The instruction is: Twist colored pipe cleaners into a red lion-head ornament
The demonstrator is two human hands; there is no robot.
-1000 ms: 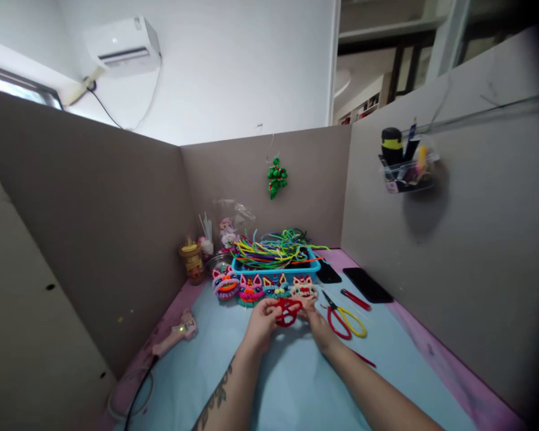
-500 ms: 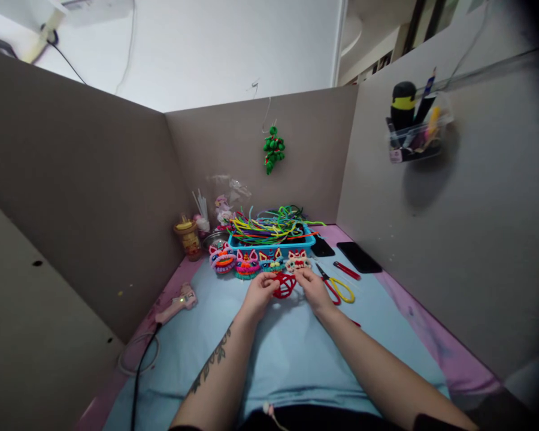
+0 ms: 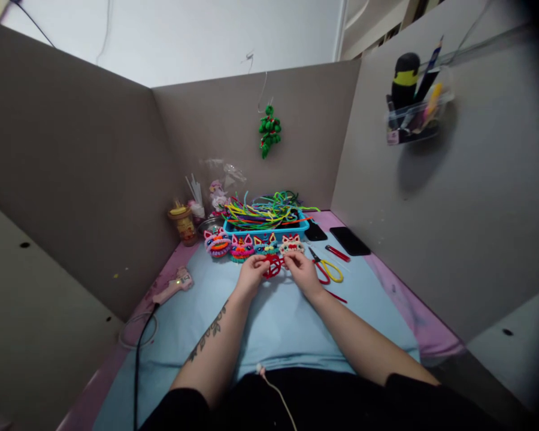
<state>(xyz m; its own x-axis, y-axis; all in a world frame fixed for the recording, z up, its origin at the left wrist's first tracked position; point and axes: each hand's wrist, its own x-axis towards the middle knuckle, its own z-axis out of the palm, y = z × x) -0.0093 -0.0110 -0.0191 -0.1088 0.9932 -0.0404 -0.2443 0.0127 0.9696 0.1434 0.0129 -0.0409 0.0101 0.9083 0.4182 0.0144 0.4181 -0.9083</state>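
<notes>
Between my two hands is a red pipe-cleaner frame (image 3: 273,267), an open lattice of bent fuzzy stems. My left hand (image 3: 252,272) pinches its left side, and my right hand (image 3: 302,272) is closed on its right edge. Just beyond my fingers stand several pipe-cleaner lion heads: a lilac one (image 3: 218,243), a pink one (image 3: 242,247), a teal one (image 3: 266,244) and a white one (image 3: 291,244). Scissors (image 3: 333,270) with red and yellow handles lie right of my right hand. A loose red pipe cleaner (image 3: 336,296) rests near my right wrist.
A blue basket (image 3: 269,234) heaped with coloured pipe cleaners (image 3: 260,212) stands at the back. Right of it lie a black phone (image 3: 350,240) and a red cutter (image 3: 338,254). On the left are a pink glue gun (image 3: 174,286) with its cord and a cup (image 3: 183,226). Grey panels enclose the table.
The whole view has tilted down and shifted slightly. Both hands keep hold of the red frame, which has turned a little. More of the loose red pipe cleaner now shows beside my right forearm.
</notes>
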